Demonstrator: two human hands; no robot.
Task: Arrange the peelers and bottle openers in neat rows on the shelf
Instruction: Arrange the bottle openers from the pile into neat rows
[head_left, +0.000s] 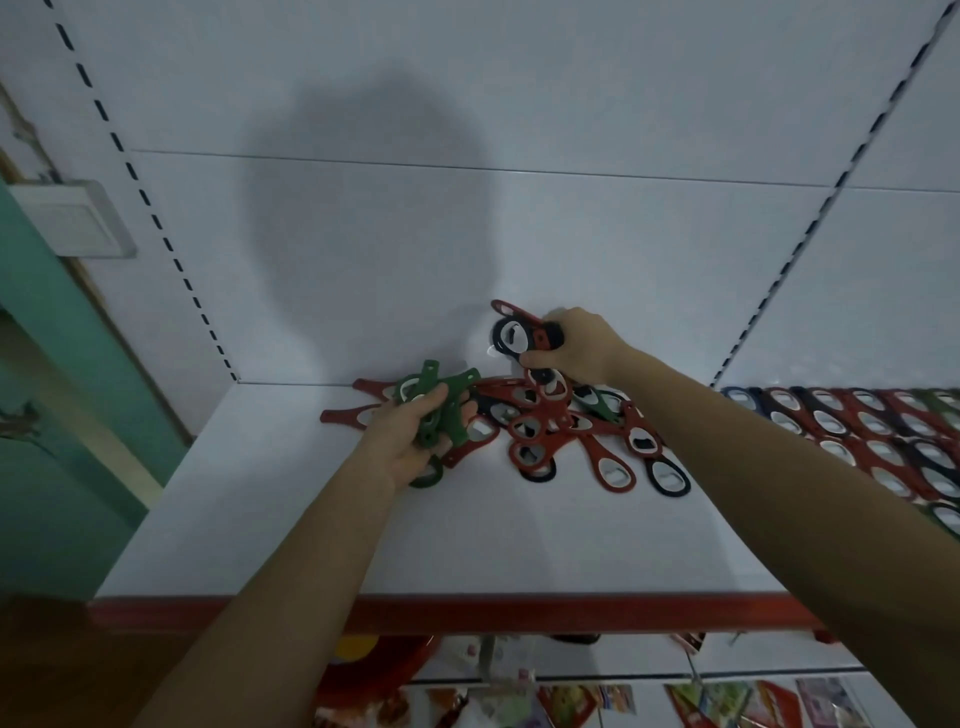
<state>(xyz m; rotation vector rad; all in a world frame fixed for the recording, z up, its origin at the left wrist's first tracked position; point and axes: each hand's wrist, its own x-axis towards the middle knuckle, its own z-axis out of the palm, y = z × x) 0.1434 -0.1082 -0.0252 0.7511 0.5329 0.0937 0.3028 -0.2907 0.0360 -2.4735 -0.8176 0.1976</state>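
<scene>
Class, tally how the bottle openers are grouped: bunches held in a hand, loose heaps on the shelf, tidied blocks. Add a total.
Held bunches: 2 (green bunch in left hand; red-and-black bunch in right hand)
Loose heaps: 1
Tidied blocks: 1, far right
Total: 4

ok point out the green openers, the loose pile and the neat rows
green openers (462, 389): head view, on a green handle
loose pile (535, 415): head view, on a red opener mid-pile
neat rows (878, 447): head view, on an opener among the rows
</scene>
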